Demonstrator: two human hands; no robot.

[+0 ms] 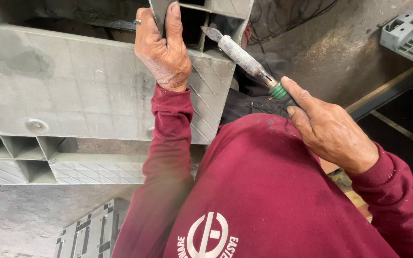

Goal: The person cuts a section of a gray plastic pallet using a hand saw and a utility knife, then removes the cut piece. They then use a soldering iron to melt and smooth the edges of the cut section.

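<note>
Head view: the left hand (164,50) is clamped on a grey plastic strip (157,12), fingers wrapped over its upper edge against the grey plastic pallet (72,91). The right hand (328,129) is closed around the green-collared handle of a soldering iron (244,57); its flat tip sits just right of the left fingers, at the pallet's open cell.

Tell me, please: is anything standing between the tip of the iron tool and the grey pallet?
Nothing visible does. The right hand holds the iron tool, whose flat tip reaches an open cell of the grey plastic pallet. The left hand grips a grey strip beside it, clear of the tip.
</note>
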